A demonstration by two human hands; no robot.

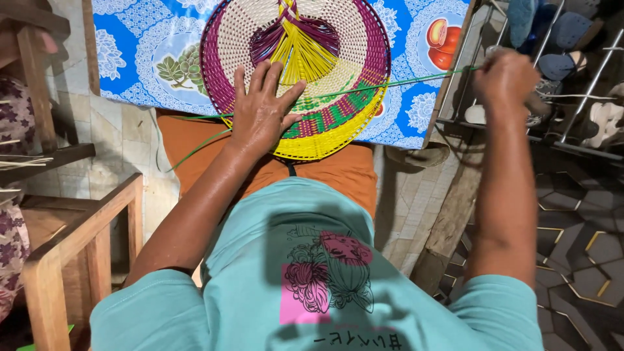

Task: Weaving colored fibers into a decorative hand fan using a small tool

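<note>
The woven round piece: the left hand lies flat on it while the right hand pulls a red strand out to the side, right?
Not quite. In the head view the strand is green, not red. The left hand does lie flat on the woven round piece, and the right hand pulls the strand sideways.

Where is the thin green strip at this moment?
In the head view, the green strip runs from the woven round piece under the left hand rightwards to the closed right hand.
</note>
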